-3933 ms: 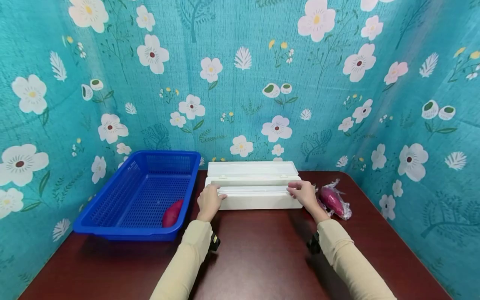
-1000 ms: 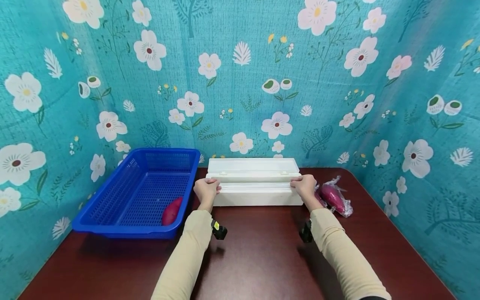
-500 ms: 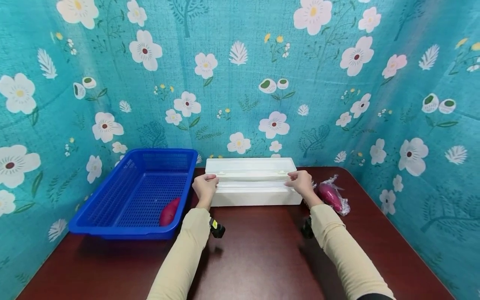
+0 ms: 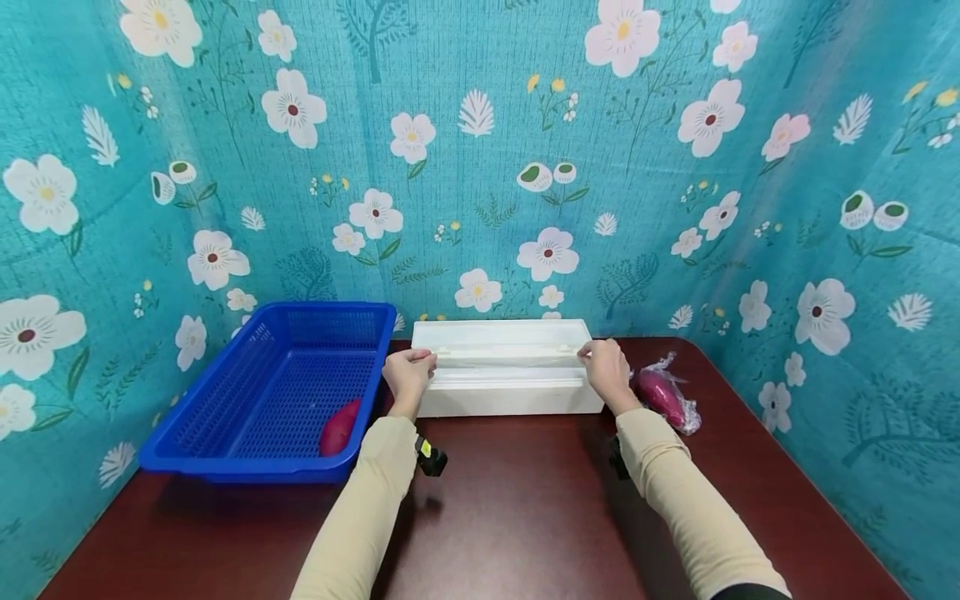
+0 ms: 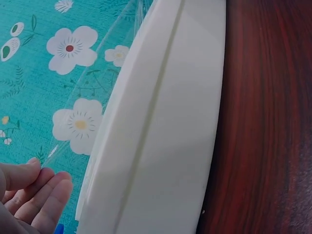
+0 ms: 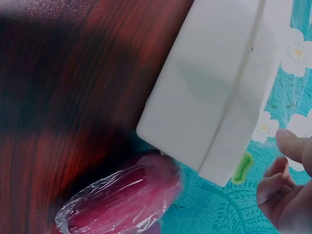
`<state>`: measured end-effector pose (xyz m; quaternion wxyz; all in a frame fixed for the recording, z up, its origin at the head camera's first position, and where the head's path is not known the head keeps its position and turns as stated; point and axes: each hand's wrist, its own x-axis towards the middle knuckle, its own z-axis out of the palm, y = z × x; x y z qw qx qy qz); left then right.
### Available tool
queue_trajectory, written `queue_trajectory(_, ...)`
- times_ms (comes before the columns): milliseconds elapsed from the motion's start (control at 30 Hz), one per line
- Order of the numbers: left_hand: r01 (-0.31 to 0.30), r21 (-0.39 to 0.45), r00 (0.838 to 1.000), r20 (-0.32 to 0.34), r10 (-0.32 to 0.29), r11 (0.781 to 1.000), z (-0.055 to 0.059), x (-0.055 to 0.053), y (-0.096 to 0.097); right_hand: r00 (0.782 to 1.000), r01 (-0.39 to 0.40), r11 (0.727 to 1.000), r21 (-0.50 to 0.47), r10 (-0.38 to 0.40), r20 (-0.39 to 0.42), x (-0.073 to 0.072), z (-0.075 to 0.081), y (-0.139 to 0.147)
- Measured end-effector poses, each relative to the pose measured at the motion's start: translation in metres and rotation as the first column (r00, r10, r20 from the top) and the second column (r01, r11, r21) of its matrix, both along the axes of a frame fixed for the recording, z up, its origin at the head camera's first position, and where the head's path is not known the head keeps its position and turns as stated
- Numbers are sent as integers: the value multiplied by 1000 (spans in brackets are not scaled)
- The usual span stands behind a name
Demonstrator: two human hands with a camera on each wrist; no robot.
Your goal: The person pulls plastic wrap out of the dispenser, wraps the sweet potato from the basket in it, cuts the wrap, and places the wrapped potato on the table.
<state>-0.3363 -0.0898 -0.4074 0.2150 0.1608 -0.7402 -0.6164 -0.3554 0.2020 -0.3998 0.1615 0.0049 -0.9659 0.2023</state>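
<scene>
A long white cling film dispenser [image 4: 510, 402] lies on the table with its lid [image 4: 498, 333] raised at the back. My left hand [image 4: 408, 377] is above its left end, pinching the edge of a clear sheet of cling film [image 5: 54, 150] between thumb and fingertips. Over the right end, my right hand [image 4: 607, 375] pinches the film's other corner; the thumb and curled fingers show in the right wrist view. Between the hands the film stretches in a thin line above the dispenser. Beside my right wrist lies a red sweet potato wrapped in film [image 4: 663, 398].
A blue plastic basket [image 4: 247, 468] stands at the left with one bare red sweet potato [image 4: 340, 429] in its near right corner. The dark red wooden table [image 4: 517, 508] ends at a teal floral curtain [image 4: 480, 167] behind the dispenser.
Earlier both hands were at the dispenser's slot. Now they are slightly higher, and the film spans between them. The right hand's fingers shifted inward, then back a little.
</scene>
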Motion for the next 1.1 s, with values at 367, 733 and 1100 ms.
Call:
queue_trajectory(367,-8,-51,1000,-20,7,999,-57,-61,-13,954,-20,851,-525,173,245,-3,3,4)
queue_trajectory(733,3,-40,991,-133,-8,999,-75,-80,-18,936,122,392,-912,260,238,-1,12,16)
queue_trajectory(1100,30,-17,988,-148,-32,999,-67,-74,-20,955,124,343,-931,213,205,3,18,14)
